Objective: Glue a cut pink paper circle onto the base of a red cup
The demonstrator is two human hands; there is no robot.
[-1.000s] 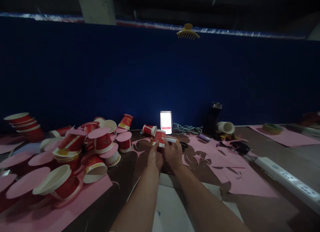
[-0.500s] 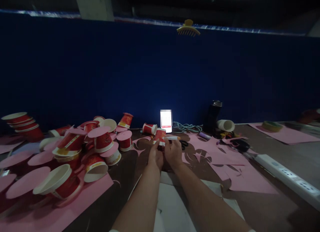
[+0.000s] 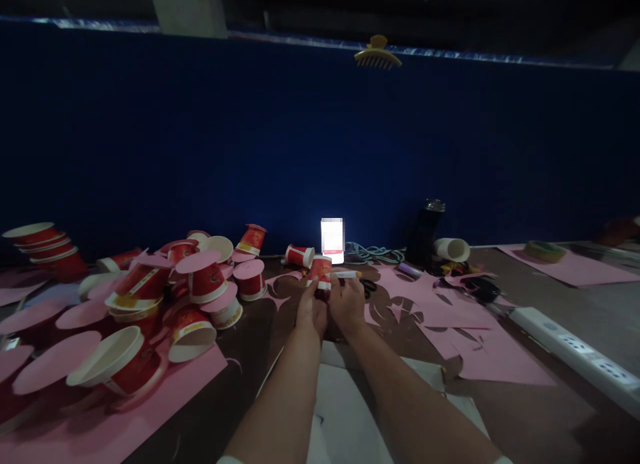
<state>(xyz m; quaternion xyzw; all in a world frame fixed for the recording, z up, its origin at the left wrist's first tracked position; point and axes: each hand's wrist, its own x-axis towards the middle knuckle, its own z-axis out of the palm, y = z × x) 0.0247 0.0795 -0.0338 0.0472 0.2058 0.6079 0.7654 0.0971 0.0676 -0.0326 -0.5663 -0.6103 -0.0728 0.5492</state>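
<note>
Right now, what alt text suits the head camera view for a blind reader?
The left hand holds a red paper cup and the right hand a white pen over a dim table. More red cups and pink paper circles lie left; a lit phone stands behind.

Both bare arms stretched forward, hands meeting at the middle.
The left forearm (image 3: 280, 397) comes up from 6 o'clock and the right forearm (image 3: 400, 397) from 5 o'clock, converging toward 12. The left hand (image 3: 311, 315) shows its back, its fingers curled closed in a grip and reaching toward 12. The right hand (image 3: 349, 309) sits just beside it at its 3 o'clock, back up, with the fingers pinched closed.
</note>
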